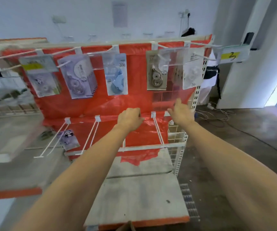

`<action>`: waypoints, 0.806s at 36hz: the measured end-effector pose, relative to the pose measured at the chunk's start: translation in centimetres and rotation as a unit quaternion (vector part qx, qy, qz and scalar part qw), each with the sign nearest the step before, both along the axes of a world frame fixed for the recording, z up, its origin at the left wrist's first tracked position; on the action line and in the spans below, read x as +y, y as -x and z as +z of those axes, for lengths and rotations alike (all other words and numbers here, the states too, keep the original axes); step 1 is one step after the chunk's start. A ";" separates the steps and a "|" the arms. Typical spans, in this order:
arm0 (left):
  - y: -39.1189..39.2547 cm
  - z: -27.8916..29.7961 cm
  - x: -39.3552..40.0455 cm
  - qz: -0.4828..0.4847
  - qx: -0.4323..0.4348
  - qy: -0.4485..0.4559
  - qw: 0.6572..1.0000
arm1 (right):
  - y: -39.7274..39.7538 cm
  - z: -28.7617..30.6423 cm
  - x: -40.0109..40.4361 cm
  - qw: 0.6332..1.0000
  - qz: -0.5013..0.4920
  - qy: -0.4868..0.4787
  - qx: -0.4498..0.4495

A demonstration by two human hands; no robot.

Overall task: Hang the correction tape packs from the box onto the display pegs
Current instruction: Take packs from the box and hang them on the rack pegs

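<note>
Both hands reach toward the red backing sheet (87,105) of a display rack. The left hand (129,119) is at the sheet's middle height, level with the lower row of peg brackets, its fingers curled inward at the sheet; whether it pinches anything there I cannot tell, since the fingertips are hidden behind the knuckles. The right hand (181,112) is just to its right, fingers spread and relaxed, raised against a clear plastic panel (171,90) that hangs in front of the sheet; it holds nothing.

Across the top of the sheet five correction tape packs hang from white pegs: a panda-print pack (42,80) at the far left, a lilac pack (78,76), a blue pack marked 30m (117,75) in the middle, a grey-brown pack (157,72) and a pale pack marked 36 (192,70) at the right edge. Low on the sheet's left side one more small panda pack (68,140) hangs on a lower peg (51,142). The other lower pegs (158,130) carry nothing. Below the sheet lies a grey shelf (139,195). The image is blurred toward the left.
</note>
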State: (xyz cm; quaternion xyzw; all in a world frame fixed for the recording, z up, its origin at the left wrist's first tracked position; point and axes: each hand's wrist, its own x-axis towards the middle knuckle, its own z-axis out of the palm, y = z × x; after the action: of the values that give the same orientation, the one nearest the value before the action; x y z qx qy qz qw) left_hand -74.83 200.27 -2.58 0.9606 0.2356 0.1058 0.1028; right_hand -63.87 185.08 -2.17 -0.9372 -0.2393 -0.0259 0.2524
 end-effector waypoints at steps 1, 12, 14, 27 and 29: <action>1.1 -0.2 0.5 -0.015 0.012 -0.008 1.000 | 1.4 -0.2 0.3 1.000 0.001 0.013 0.000; 15.3 -5.4 4.9 -0.083 0.076 -0.009 0.994 | 16.2 -5.7 3.7 0.989 0.063 0.132 0.036; 17.4 -6.8 5.2 -0.095 0.108 -0.005 0.990 | 18.4 -7.2 4.0 0.986 0.076 0.136 0.055; 24.0 -16.4 4.0 -0.068 0.258 0.053 0.962 | 24.7 -18.1 3.6 0.946 0.154 0.212 0.189; 24.8 -17.5 3.8 -0.064 0.275 0.056 0.958 | 25.4 -19.7 3.4 0.944 0.152 0.207 0.209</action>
State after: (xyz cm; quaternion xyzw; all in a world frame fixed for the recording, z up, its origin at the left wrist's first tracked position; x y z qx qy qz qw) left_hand -99.64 204.05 -20.10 0.9583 0.1980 -0.1831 0.0944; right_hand -89.26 188.50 -21.84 -0.9056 -0.3207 0.2596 0.0984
